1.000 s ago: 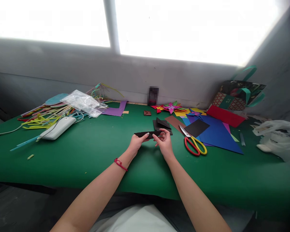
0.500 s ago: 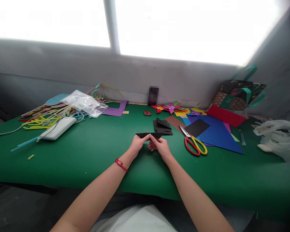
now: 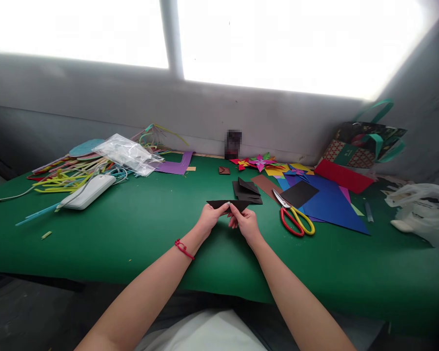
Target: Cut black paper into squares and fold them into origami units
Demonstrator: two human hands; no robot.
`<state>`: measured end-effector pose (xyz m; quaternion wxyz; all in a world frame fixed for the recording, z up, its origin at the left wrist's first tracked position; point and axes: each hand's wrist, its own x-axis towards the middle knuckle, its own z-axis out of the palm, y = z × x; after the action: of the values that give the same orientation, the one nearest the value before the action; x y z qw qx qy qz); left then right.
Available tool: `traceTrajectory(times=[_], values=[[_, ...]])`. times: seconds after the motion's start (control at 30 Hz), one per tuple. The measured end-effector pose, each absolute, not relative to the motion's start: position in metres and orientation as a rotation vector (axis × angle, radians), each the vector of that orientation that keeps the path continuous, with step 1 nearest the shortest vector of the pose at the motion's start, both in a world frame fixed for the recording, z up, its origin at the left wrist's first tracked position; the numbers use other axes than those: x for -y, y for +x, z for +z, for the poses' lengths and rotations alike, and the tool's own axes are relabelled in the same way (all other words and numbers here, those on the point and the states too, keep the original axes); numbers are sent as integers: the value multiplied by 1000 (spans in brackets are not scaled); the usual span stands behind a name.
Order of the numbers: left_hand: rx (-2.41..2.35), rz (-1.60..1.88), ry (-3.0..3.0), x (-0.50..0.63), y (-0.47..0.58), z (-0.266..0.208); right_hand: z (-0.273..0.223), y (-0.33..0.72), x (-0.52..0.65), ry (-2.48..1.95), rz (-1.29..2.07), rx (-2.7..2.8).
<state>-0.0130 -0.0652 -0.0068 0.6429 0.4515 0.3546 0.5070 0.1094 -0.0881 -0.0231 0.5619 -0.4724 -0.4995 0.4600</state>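
A folded piece of black paper (image 3: 219, 203), roughly triangular with its long edge away from me, is held just above the table. My left hand (image 3: 209, 218) pinches its left part, thumb on the near side. My right hand (image 3: 246, 221) grips the right part, and the two thumbs meet near the middle. Some fingers curl beneath the paper and are partly hidden. Just behind lie several folded black paper pieces (image 3: 246, 190). Scissors (image 3: 296, 219) with one red and one yellow handle rest to the right of my right hand.
Blue (image 3: 332, 204), brown and black sheets lie right, near a red packet (image 3: 344, 176). Bright paper flowers (image 3: 259, 162) and a small brown folded piece (image 3: 224, 170) sit behind. On the left are a white power strip (image 3: 89, 192), coloured strips and a plastic bag (image 3: 126, 153).
My thumbs and right fingers have shifted slightly along the black paper, which both hands still hold. The whole view has moved very slightly; the things on the table stay put.
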Motion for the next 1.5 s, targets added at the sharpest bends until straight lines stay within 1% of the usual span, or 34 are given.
traceTrajectory(times=[0.13,0.37,0.73,0.97,1.17,1.5], values=[[-777,1158,1032,66,-13,-7,-21,109,89,-1129,1029,1211],[-765,1103,1069,65,-13,-1,-16,110,91,-1131,1032,1178],[-775,941,1444,69,-9,-2,-10,114,94,-1098,1031,1213],[-743,942,1435,69,-8,-7,-11,114,94,-1095,1083,1205],[-695,860,1473,70,-10,-10,-12,115,92,-1081,1137,1180],[-719,874,1440,69,-8,-14,-14,116,92,-1033,1127,1217]])
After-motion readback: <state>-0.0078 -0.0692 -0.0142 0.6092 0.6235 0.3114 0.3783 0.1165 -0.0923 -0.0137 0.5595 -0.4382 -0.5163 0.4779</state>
